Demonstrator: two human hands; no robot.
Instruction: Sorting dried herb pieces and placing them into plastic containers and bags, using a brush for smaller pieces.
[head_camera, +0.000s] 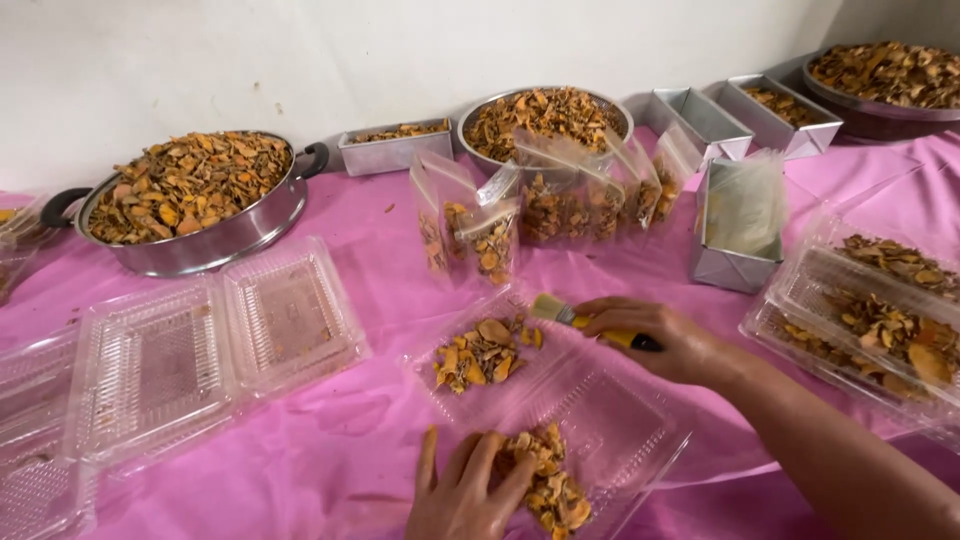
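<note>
My right hand (660, 335) grips a small brush (560, 313) with a yellow handle, its bristles at the edge of an open clear clamshell box (620, 420). One half of the box holds a small heap of dried orange-brown slices (480, 355). My left hand (465, 490) rests at the near rim of the box, fingers bent over another pile of dried slices (550, 490).
Empty clear clamshell boxes (170, 360) lie at left on the pink cloth (350, 440). A large metal pan (190, 200) and a bowl (545, 120) hold dried slices. Filled clear pouches (540, 205) stand mid-table. Metal tins (740, 225) and filled boxes (880, 310) sit at right.
</note>
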